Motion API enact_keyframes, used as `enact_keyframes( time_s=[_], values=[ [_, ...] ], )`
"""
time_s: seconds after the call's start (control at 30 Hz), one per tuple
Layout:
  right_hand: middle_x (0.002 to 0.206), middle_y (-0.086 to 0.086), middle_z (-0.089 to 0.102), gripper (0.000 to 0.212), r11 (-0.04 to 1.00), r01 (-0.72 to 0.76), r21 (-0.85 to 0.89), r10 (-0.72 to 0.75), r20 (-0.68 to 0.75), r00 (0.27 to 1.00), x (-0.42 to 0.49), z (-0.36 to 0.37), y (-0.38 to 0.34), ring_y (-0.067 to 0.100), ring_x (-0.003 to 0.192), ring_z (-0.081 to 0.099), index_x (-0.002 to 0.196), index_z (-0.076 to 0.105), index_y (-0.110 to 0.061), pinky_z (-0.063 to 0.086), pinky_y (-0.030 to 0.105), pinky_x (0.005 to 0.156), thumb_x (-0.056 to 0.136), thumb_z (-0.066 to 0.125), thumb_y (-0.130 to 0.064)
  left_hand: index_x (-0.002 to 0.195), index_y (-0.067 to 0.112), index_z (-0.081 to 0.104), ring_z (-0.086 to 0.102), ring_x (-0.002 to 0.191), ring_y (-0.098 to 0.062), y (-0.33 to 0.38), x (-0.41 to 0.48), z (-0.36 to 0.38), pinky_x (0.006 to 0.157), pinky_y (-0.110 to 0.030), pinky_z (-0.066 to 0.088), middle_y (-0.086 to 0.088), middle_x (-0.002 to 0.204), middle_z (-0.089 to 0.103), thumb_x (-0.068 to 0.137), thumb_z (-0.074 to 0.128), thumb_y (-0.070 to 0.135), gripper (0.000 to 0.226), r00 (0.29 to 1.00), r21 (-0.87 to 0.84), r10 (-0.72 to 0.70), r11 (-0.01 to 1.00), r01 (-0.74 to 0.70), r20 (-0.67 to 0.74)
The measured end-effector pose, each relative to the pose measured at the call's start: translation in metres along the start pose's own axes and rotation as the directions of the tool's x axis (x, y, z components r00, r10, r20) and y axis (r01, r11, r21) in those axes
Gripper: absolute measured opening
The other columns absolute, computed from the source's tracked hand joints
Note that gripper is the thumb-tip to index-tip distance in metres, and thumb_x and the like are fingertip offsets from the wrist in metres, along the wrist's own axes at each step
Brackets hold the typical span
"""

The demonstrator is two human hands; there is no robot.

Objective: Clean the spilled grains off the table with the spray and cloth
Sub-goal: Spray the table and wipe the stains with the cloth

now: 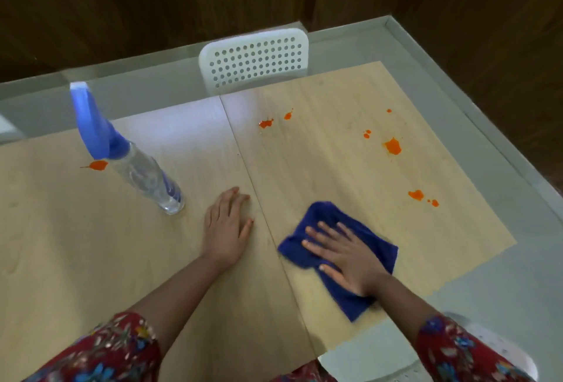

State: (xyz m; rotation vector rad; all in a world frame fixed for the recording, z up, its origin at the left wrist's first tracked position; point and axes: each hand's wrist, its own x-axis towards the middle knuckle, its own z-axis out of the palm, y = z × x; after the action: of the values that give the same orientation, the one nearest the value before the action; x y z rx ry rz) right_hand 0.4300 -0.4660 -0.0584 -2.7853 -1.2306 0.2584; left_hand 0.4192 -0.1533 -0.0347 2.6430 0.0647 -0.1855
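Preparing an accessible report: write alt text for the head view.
The right hand presses a blue cloth flat on a wooden table, the left hand resting flat beside it. Orange spill patches dot the table; a spray bottle stands at left.

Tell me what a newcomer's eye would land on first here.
The bright orange spills scattered mostly over the far right of the wooden table stand out first. Next comes the dark blue cloth under the flat right hand, then the spray bottle standing at left.
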Motion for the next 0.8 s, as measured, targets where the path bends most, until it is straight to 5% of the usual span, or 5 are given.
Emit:
enact_keyframes(
  time_s=[0.13, 0.33, 0.53, 0.67, 0.8],
  values=[
    [0.161, -0.008, 0.007, 0.062, 0.743, -0.655, 0.140, 0.668, -0.090, 0.739, 0.071, -0.020, 0.040, 0.021, 0.150, 0.011, 0.154, 0.018, -0.028, 0.013, 0.052, 0.120, 0.096, 0.018, -0.051, 0.144, 0.021, 0.033, 0.015, 0.146, -0.022, -0.004, 0.056, -0.002, 0.117, -0.042, 0.013, 0.000, 0.158, 0.018, 0.096, 0.033, 0.040, 0.052, 0.994, 0.026, -0.028, 0.999, 0.031, -0.106],
    [0.163, -0.011, -0.001, 0.056, 0.986, 0.163, 0.016, -0.164, 0.083, 0.983, 0.093, -0.017, -0.005, 0.017, 0.151, -0.005, 0.154, 0.007, -0.037, -0.004, 0.045, 0.121, 0.103, 0.026, -0.047, 0.154, 0.023, 0.015, -0.004, 0.149, -0.015, -0.011, 0.104, -0.008, 0.118, -0.041, -0.009, 0.003, 0.163, 0.002, 0.102, 0.029, 0.035, 0.055, 0.956, 0.082, -0.218, 0.968, 0.237, -0.195],
    [0.162, -0.003, 0.009, 0.060, 0.796, -0.599, 0.092, 0.605, -0.111, 0.788, 0.192, -0.027, 0.031, 0.024, 0.150, 0.010, 0.154, 0.016, -0.027, 0.011, 0.054, 0.119, 0.098, 0.016, -0.048, 0.155, 0.022, 0.014, -0.004, 0.149, -0.013, -0.015, 0.108, -0.005, 0.119, -0.042, -0.008, 0.005, 0.163, 0.002, 0.101, 0.030, 0.030, 0.056, 0.938, 0.052, -0.281, 0.954, 0.297, -0.203],
    [0.164, -0.007, 0.002, 0.058, 0.993, -0.116, 0.009, 0.116, -0.037, 0.993, 0.204, -0.022, -0.010, 0.021, 0.151, 0.001, 0.155, 0.013, -0.031, 0.006, 0.053, 0.118, 0.100, 0.020, -0.048, 0.153, 0.020, 0.023, 0.007, 0.149, -0.015, -0.016, 0.111, 0.000, 0.120, -0.046, 0.004, 0.003, 0.162, 0.012, 0.098, 0.024, 0.030, 0.056, 0.929, 0.077, -0.293, 0.945, 0.317, -0.227],
    [0.162, -0.012, 0.013, 0.055, 0.992, -0.123, 0.017, 0.124, -0.105, 0.987, 0.266, -0.029, 0.008, 0.019, 0.151, 0.009, 0.153, 0.022, -0.037, 0.006, 0.066, 0.113, 0.099, 0.025, -0.049, 0.150, 0.016, 0.032, 0.021, 0.146, -0.017, -0.014, 0.112, 0.002, 0.118, -0.048, 0.013, 0.001, 0.159, 0.025, 0.092, 0.025, 0.030, 0.060, 0.919, 0.101, -0.304, 0.936, 0.337, -0.252]
  ],
)
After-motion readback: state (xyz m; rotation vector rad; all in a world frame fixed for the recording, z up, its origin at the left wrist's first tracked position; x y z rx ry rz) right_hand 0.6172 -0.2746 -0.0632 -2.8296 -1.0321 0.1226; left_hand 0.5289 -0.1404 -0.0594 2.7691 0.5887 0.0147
